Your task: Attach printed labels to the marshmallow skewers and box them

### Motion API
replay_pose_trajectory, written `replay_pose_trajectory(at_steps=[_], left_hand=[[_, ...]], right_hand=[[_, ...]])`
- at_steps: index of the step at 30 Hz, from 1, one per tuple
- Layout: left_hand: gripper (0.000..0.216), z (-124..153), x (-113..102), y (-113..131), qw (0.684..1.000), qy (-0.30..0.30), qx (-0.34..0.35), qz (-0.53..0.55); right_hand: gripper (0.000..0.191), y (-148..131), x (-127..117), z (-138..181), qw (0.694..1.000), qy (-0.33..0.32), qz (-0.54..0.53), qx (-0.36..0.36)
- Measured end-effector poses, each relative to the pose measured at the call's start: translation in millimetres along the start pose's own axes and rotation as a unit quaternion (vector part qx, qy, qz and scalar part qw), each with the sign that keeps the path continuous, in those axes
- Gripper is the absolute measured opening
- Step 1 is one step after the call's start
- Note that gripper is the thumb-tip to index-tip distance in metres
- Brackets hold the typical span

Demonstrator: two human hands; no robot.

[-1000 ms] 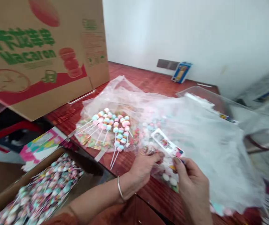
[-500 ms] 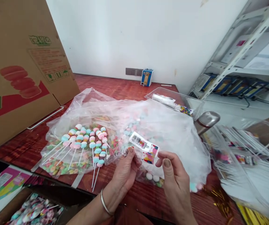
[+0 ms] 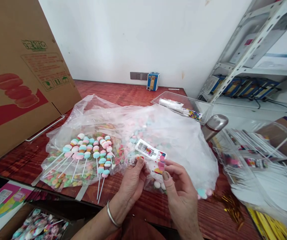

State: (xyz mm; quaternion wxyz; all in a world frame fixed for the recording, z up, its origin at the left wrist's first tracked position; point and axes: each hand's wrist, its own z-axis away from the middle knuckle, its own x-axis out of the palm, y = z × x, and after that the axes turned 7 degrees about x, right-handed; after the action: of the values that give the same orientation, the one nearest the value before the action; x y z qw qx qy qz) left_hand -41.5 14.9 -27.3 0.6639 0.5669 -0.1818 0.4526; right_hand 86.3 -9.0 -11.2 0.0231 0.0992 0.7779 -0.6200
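A printed card [image 3: 147, 149], white with black lettering and a colourful patterned end, slants between my hands. The thumb and fingers of my right hand [image 3: 181, 190] close on its patterned end. My left hand [image 3: 134, 180], with a bangle at the wrist, pinches a small clear wrapper with white print [image 3: 131, 161]; the part inside the fingers is hidden. To the left, several marshmallow skewers [image 3: 83, 148] in pink, white and blue lie on white sticks atop a clear bag of ring-shaped gummies [image 3: 65, 178]. Behind the card spreads a large clear bag of marshmallows [image 3: 183, 140].
A big cardboard box [image 3: 25, 66] stands at left. An open carton of wrapped candies [image 3: 40, 226] sits below the table edge. On the right are a steel flask [image 3: 215, 125], a clear tray [image 3: 156, 96], a plastic bin of sticks [image 3: 256, 193] and gold ties [image 3: 231, 208].
My right hand has moved left and closed on the card's patterned end. My left hand keeps its pinch. The whole view has shifted slightly.
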Motion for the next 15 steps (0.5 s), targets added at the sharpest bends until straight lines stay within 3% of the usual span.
replay_pose_trajectory(at_steps=[2, 15], left_hand=[[0.038, -1.6, -0.1, 0.7, 1.000, 0.012, 0.006, 0.017], [0.039, 3.6, 0.0, -3.3, 0.999, 0.021, 0.029, -0.033]], right_hand=[[0.010, 1.4, -1.7, 2.1, 0.999, 0.031, -0.009, 0.010], [0.017, -0.1, -2.6, 7.2, 0.991, 0.002, 0.105, -0.088]])
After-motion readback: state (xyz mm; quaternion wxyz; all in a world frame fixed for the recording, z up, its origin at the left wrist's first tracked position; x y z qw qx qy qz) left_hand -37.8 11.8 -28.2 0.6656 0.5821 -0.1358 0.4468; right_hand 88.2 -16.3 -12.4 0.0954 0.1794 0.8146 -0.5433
